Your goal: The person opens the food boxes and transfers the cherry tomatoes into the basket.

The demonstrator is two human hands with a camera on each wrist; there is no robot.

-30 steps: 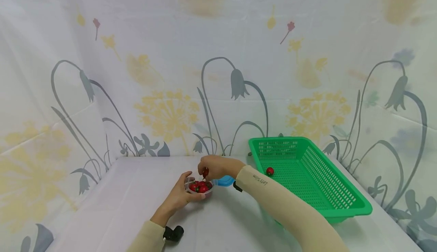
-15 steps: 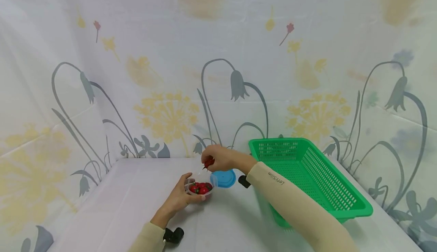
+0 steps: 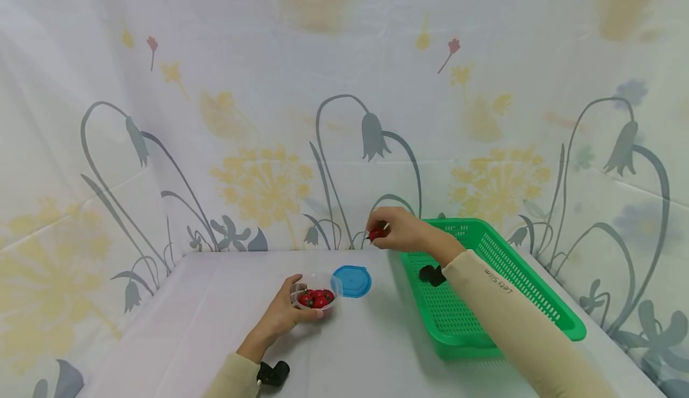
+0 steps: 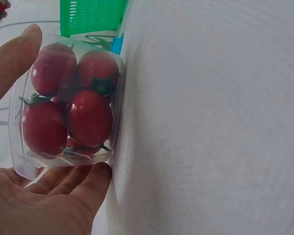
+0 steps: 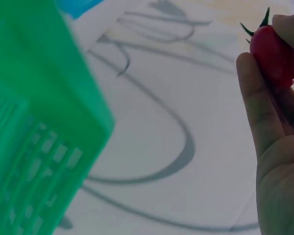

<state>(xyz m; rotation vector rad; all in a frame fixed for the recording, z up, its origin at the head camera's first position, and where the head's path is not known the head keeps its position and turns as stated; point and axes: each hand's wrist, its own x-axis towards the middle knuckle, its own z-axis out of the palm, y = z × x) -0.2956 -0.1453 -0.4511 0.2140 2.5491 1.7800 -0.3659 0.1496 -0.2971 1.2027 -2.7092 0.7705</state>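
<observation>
My left hand [image 3: 282,313] grips a small clear plastic container [image 4: 15,142] on the table, thumb on one side and fingers on the other. Several red cherry tomatoes [image 4: 90,117] with green stems lie inside it. My right hand [image 3: 401,228] pinches one cherry tomato [image 5: 276,56] between thumb and fingers, its green calyx pointing away from the palm. That hand is in the air by the far left corner of the green basket [image 3: 538,278]. At the right wrist view's left edge, a sliver of red shows in the basket.
A blue lid [image 3: 352,281] lies right of the container, at its edge. The green slotted basket takes up the table's right side, partly covered by my right forearm. A flower-printed cloth [image 3: 344,176] hangs behind the white table [image 3: 177,326].
My right hand has lifted a cherry tomato out of the container and carried it up and right toward the basket. The blue lid is now uncovered. My left hand stays put.
</observation>
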